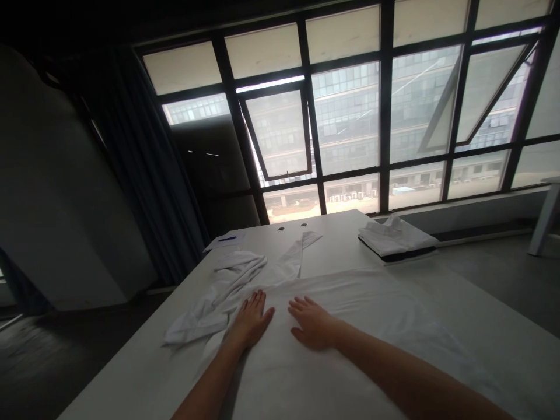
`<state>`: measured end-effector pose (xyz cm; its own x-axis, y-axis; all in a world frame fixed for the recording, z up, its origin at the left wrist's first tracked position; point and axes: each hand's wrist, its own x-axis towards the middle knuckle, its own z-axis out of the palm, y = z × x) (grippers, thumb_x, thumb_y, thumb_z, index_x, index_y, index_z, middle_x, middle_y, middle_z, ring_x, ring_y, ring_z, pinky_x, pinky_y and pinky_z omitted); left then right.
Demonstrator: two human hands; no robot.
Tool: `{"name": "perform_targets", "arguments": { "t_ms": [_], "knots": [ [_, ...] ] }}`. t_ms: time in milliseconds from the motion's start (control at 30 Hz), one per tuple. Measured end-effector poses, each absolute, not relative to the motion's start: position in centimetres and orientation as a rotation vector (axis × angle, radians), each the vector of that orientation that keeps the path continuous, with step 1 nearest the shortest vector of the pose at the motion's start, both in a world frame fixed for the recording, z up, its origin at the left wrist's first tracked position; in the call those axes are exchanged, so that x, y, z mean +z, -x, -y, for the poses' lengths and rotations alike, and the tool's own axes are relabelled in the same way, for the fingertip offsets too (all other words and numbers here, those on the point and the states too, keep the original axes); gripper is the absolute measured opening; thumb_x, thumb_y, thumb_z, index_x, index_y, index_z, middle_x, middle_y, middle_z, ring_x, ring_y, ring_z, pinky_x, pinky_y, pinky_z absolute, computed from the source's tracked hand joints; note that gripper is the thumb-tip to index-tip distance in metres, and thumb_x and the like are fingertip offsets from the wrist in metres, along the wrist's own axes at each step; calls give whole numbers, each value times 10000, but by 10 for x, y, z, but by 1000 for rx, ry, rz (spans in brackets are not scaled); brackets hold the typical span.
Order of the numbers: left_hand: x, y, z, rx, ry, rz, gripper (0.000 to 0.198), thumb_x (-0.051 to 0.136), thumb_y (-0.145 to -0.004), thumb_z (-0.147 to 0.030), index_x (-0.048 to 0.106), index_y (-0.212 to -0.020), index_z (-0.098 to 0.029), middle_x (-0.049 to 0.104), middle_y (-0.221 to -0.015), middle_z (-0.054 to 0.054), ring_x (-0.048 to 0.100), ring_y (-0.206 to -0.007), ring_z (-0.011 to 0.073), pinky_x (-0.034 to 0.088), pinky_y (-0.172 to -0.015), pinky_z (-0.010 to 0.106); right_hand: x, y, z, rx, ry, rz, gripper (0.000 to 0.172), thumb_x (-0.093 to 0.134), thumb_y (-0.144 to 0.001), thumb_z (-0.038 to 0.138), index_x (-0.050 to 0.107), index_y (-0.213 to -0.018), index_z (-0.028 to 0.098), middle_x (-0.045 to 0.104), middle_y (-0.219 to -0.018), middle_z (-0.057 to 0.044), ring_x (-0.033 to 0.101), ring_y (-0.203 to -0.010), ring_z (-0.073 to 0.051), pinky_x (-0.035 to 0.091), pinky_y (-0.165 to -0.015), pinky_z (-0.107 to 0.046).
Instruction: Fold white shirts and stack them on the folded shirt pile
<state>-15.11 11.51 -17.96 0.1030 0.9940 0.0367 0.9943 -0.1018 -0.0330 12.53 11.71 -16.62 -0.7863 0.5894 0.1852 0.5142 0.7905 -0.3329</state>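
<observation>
A white long-sleeved shirt lies spread out on a white table, and its crumpled sleeves reach to the left and toward the far side. My left hand rests flat on the cloth near the bunched sleeve, fingers spread. My right hand also presses palm-down on the shirt, a short way to the right, holding nothing.
Beyond the shirt, a folded white garment sits on a dark flat board at the table's far right. A sheet of paper with a blue pen lies at the far left. The table's edges drop to a dark floor on both sides.
</observation>
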Motion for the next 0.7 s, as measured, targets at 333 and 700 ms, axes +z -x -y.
{"name": "perform_targets", "arguments": {
  "t_ms": [333,700],
  "knots": [
    [-179,151,-113,-5,2316,2081,811,189,-1000,-641,236,-1591,-87,177,-1657,119,133,-1541,272,129,-1240,454,-184,-184,-177,309,1473,2588,864,249,-944,724,252,-1594,155,189,-1670,-87,126,-1540,-264,64,-1237,-426],
    [-150,76,-120,-81,2542,1808,647,377,-989,-459,351,-1545,-130,304,-1627,145,246,-1511,289,204,-1227,467,-207,-300,-205,123,1912,2321,835,232,-959,638,269,-1579,80,209,-1658,-149,150,-1528,-327,61,-1220,-515]
  ]
}}
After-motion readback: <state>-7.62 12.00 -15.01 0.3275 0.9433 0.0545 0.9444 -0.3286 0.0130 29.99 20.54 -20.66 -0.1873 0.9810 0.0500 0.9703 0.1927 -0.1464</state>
